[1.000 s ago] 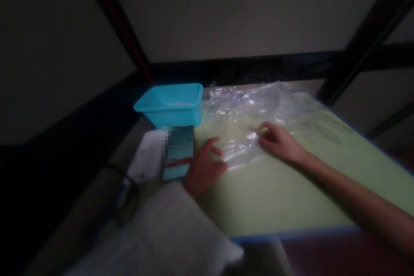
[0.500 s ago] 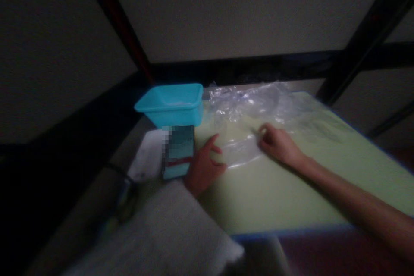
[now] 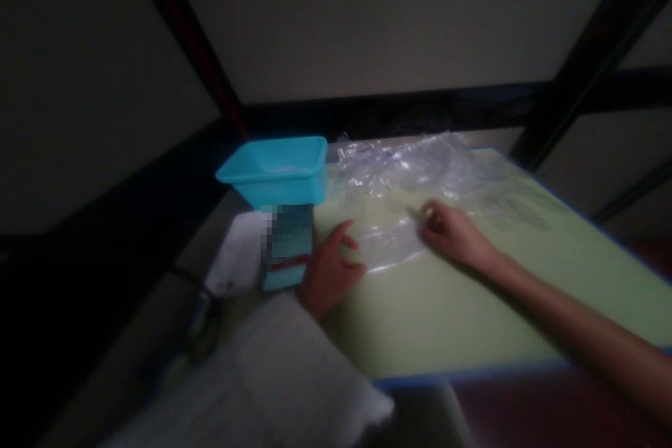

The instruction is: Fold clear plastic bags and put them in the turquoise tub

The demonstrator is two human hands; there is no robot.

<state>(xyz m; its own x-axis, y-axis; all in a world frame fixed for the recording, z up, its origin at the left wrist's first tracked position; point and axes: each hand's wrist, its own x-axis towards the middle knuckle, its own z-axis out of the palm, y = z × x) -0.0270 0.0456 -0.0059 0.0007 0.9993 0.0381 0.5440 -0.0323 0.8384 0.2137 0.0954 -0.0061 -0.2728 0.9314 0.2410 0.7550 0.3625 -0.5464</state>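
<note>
A clear plastic bag (image 3: 395,246) lies flat on the yellow-green tabletop, between my two hands. At its right end my right hand (image 3: 452,232) has its fingers curled in a pinch on the plastic edge. My left hand (image 3: 330,271) is at the left end, thumb and fingers spread apart, with the thumb tip by the bag's near left corner. Whether that thumb touches the plastic is hard to tell in the blur. Farther back spreads a crumpled pile of clear plastic (image 3: 420,164), shiny and wrinkled.
A turquoise plastic tub (image 3: 283,189) stands at the back left. In front of it a phone (image 3: 290,245), partly pixelated, rests beside a white item (image 3: 236,252). The table (image 3: 446,322) has a blue edge. A pale cloth or sleeve (image 3: 273,378) covers the near left.
The view shifts very slightly. Both hands and the plastic between them stay in nearly the same place.
</note>
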